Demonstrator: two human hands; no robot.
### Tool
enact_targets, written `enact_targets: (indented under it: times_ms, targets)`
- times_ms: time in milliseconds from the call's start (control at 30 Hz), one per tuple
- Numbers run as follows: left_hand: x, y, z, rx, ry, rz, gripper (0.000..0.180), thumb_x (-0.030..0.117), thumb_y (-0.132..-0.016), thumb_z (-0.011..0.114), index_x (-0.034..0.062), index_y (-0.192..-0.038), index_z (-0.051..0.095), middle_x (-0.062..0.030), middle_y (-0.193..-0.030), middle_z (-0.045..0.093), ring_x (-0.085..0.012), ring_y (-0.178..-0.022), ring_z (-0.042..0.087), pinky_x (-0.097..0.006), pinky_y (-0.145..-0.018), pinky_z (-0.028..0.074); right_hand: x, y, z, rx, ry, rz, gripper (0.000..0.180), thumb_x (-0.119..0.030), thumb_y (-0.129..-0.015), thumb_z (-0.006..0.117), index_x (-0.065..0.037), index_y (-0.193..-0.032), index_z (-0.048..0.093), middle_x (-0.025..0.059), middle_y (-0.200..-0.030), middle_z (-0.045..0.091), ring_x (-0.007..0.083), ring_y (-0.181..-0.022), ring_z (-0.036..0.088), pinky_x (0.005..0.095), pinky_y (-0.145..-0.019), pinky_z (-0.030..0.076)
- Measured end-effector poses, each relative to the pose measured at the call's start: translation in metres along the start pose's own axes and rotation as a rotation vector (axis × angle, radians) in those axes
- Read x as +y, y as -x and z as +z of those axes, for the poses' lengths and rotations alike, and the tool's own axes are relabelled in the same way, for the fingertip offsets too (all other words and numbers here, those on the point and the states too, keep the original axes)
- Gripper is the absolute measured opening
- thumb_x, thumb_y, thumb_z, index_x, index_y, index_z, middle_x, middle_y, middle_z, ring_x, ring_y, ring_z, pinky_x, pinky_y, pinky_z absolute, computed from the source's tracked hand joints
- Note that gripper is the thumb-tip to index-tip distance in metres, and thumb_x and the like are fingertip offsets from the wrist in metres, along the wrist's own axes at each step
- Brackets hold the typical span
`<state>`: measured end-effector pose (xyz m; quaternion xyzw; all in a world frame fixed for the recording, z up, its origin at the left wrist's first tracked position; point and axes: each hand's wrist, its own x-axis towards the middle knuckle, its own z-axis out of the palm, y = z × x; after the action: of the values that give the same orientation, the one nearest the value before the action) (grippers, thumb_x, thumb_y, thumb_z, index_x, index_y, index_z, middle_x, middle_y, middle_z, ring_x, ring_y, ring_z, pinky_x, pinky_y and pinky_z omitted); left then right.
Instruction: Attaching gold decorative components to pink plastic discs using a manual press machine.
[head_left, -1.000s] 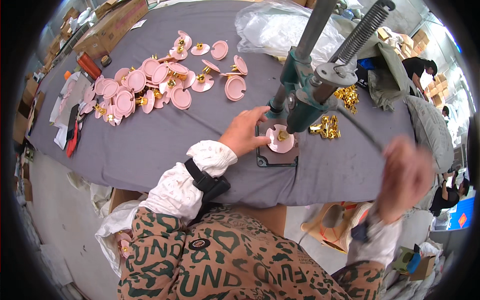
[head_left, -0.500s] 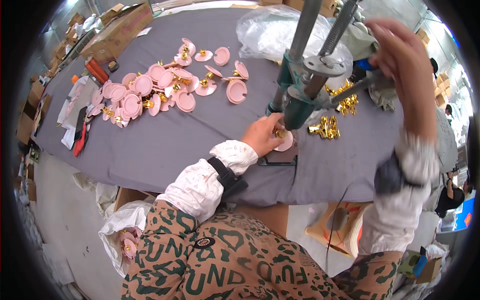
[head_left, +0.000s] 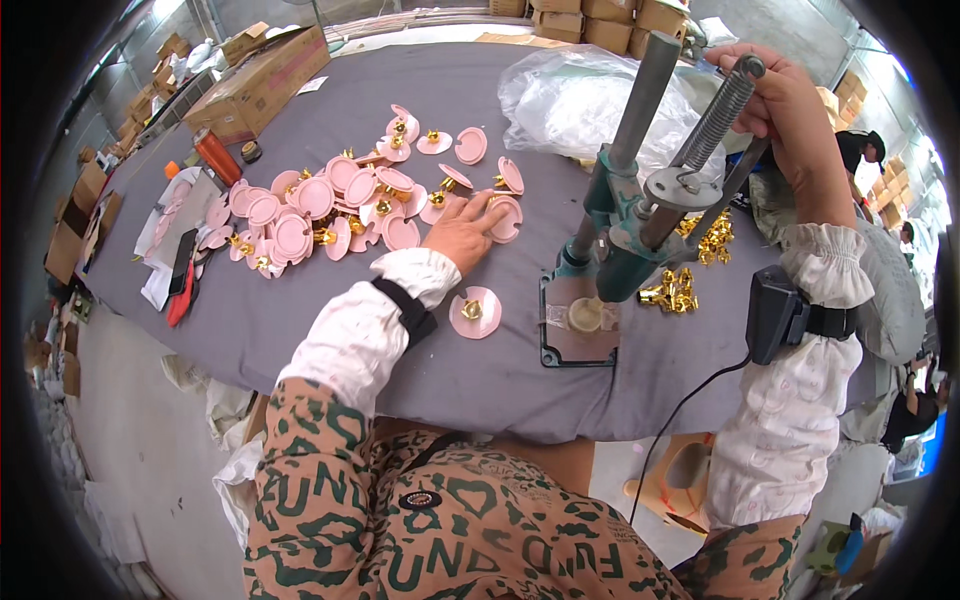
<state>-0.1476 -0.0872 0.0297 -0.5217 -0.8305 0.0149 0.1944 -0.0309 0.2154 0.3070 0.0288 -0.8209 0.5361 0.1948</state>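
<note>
My left hand (head_left: pixel 462 234) reaches over the table with fingers stretched out, its fingertips at the edge of a notched pink disc (head_left: pixel 508 222). Below that hand, a pink disc with a gold fitting (head_left: pixel 472 312) lies by itself. My right hand (head_left: pixel 785 100) is raised, its fingers curled around the upper end of the lever (head_left: pixel 738 178) of a green hand press (head_left: pixel 625 262); the spring partly hides the grip. On the press base (head_left: pixel 568 350) sits a round pale seat (head_left: pixel 585 315), with no pink disc on it.
A pile of pink discs with gold fittings (head_left: pixel 315 198) spreads across the left of the table. Loose gold fittings (head_left: pixel 672 290) lie right of the press. Behind are a clear plastic bag (head_left: pixel 570 100) and a cardboard box (head_left: pixel 255 85). A phone (head_left: pixel 183 262) lies at left.
My left hand has moved from the press base up and left to another pink disc. The disc from the base now appears to lie on the table. My view has shifted slightly.
</note>
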Motion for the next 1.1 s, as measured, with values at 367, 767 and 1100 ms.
enact_targets:
  times_ms: [367,767,1100]
  targets:
    - [0.098,0.002,-0.019,-0.006,1.950,-0.755,0.028,0.000,-0.082,0.069,-0.0029,-0.108,0.059,-0.0082,-0.106,0.063,-0.0131,-0.089,0.063,-0.025,-0.082,0.052,-0.020,0.014,0.019,0.032,-0.050,0.003,0.013,-0.013,-0.090,0.055,-0.002,-0.092,0.062,-0.0063,-0.053,0.038,0.0045,-0.044,0.032,0.0218,-0.047,0.032]
    - [0.157,-0.029,-0.002,0.203,0.938,-0.451,0.032,0.020,-0.069,0.077,0.0048,-0.096,0.068,-0.0117,-0.118,0.057,-0.0321,-0.113,0.046,-0.038,-0.099,0.037,0.008,-0.020,-0.002,0.010,-0.115,0.092,0.018,-0.007,-0.086,0.053,-0.006,-0.067,0.052,-0.0009,-0.054,0.041,0.0114,-0.044,0.037,0.0288,-0.047,0.037]
    - [0.139,-0.011,-0.029,0.243,1.027,-0.434,0.049,0.021,-0.068,0.076,0.0052,-0.112,0.060,-0.0112,-0.113,0.059,-0.0322,-0.113,0.048,-0.039,-0.097,0.039,0.069,0.251,0.033,0.202,0.313,-0.620,0.005,-0.001,-0.077,0.063,-0.006,-0.074,0.061,0.0033,-0.059,0.050,0.0155,-0.055,0.050,0.0338,-0.069,0.049]
